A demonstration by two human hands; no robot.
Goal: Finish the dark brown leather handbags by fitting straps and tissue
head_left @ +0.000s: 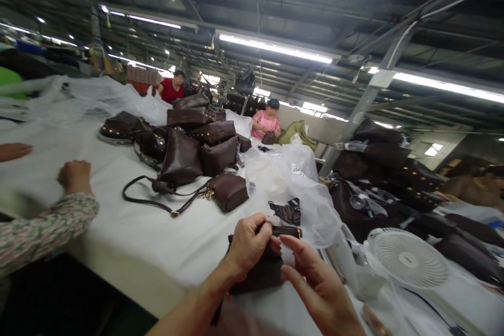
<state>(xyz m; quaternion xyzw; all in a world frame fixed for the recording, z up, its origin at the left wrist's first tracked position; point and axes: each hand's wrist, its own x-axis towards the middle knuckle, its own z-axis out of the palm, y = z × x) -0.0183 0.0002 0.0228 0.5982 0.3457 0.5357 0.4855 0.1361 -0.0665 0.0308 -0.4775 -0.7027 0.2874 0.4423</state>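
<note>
A small dark brown leather bag (258, 275) is before me at the table's near side, a zipper and gold-coloured ring along its top edge. My left hand (250, 247) is closed on this top edge, thumb over the fingers. On the bag's right side, my right hand (321, 289) has thumb and index finger apart, their tips close to the bag. Something pale shows between them; I cannot make out whether it is paper or the table behind. Just beyond lies a brown bag (230, 192) with a strap and gold-coloured charm.
A pile of brown bags (181, 157) stands on the white-covered table (157, 247). Clear plastic (311, 210) and a black printed packet (285, 211) lie beyond my hands. A white fan (409, 258) is at right. Another person's sleeved arm (51, 228) rests at left; others work farther back.
</note>
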